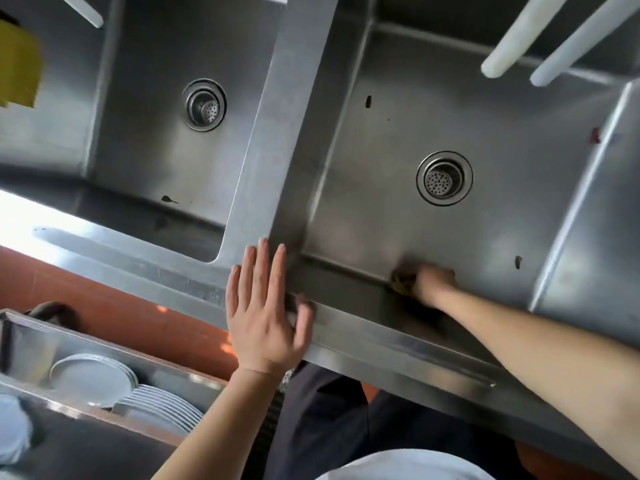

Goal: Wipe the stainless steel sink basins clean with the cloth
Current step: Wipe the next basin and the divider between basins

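The right hand [433,284] grips a crumpled brownish cloth [403,280] against the near wall of the speckled stainless steel right basin [502,140]; the left hand [265,306] lies flat, fingers straight, on the sink's front rim [381,337].

This looks like a commercial kitchen's dishwashing station, not a home. A wide stainless steel sink unit [277,140] fills the view, with two deep square basins side by side: one at 11 o'clock with a perforated strainer drain [205,104], one at 2 o'clock with its own strainer drain [444,178]. Two white faucet spouts [540,36] hang over the right basin at 1 o'clock, and another white spout [83,10] shows at 11 o'clock. At 8 o'clock a stainless steel bin [114,351] holds stacked white plates [162,408] and a stack of round metal pans [93,375], the bulk tableware of a food-service place.
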A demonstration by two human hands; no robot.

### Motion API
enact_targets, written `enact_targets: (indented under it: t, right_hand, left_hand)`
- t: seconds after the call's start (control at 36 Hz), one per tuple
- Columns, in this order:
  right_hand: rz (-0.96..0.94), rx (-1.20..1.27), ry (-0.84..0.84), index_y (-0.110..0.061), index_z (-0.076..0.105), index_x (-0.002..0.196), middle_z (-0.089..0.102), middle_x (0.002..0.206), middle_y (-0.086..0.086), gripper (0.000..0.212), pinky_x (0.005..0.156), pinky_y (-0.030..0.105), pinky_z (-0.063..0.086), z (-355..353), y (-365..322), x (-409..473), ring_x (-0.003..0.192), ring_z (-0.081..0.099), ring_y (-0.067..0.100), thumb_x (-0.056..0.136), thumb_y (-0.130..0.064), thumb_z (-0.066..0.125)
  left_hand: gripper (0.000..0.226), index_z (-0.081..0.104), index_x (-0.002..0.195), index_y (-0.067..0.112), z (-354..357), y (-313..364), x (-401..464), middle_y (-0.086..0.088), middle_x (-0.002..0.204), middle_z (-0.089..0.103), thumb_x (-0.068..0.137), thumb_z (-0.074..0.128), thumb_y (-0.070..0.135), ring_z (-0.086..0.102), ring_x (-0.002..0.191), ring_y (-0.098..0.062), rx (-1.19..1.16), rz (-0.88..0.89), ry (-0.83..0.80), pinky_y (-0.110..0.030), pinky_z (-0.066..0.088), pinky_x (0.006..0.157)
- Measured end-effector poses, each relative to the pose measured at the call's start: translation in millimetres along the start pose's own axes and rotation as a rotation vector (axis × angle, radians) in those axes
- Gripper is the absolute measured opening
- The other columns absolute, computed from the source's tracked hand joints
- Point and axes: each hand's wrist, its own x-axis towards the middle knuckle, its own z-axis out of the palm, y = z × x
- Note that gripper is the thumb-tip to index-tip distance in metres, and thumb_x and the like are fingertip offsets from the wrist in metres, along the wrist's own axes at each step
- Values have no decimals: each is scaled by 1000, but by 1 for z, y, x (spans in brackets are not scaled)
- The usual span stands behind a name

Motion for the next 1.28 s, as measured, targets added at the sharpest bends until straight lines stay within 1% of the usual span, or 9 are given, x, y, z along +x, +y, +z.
enact_targets:
  t: [0.06,0.14,0.25,0.36,0.58,0.78,0.89,1.03,1.28]
  right_hand:
    - [-96,27,11,-17,60,129,59,135,12,32,102,37,43,-1,-29,5,124,56,32,98,-20,51]
    - [-213,-13,27,-12,64,116,65,123,14,25,90,31,46,-5,-71,12,114,62,31,97,-25,54]
    - [-359,-75,31,-10,69,107,66,118,17,22,92,36,47,-5,-114,13,110,63,34,97,-20,53]
    - [-415,-57,95,-6,67,115,65,123,17,25,97,37,46,2,-154,17,115,60,34,98,-16,51]
    - [-470,-57,99,-9,58,131,58,135,13,34,107,36,41,14,-178,30,125,55,28,100,-21,51]
    - [-467,-113,3,-22,65,125,60,133,11,30,107,43,41,0,-160,25,124,56,29,99,-25,50]
    - [-337,-93,-54,-9,62,131,58,137,17,35,108,39,41,0,-136,21,126,55,32,98,-18,50]
    - [-157,44,-100,0,42,146,43,150,20,49,111,32,36,-2,-78,10,137,44,33,100,-13,51]
    - [70,191,-88,-6,64,127,62,126,17,34,95,34,47,-12,55,-32,116,59,33,95,-7,52]
  left_hand:
    - [70,36,152,12,-1,0,0,-9,162,26,87,46,35,22,151,-27,-9,0,5,-48,23,120]
    - [67,37,152,13,0,0,1,-9,162,26,89,43,37,23,150,-27,-10,14,12,-49,24,119]
    - [65,40,151,13,0,-1,1,-10,161,27,91,37,40,24,150,-28,-11,10,5,-50,26,119]
    - [65,42,149,13,-2,0,2,-11,161,29,93,32,43,25,150,-29,-43,11,1,-53,26,118]
    - [67,46,147,16,-7,1,2,-13,160,30,84,46,38,24,150,-30,-53,14,-29,-55,26,118]
    - [67,48,146,23,-9,2,1,-12,161,28,81,50,38,21,151,-29,-49,9,-73,-53,23,119]
    - [66,49,145,25,-10,1,2,-12,161,27,81,49,37,20,151,-30,-48,13,-82,-50,20,120]
    - [65,50,145,26,-9,0,1,-13,162,25,80,49,35,18,151,-29,-40,18,-100,-50,21,120]
    - [65,48,146,25,-22,12,4,-12,162,25,83,38,41,17,151,-30,-48,-81,-205,-48,15,121]
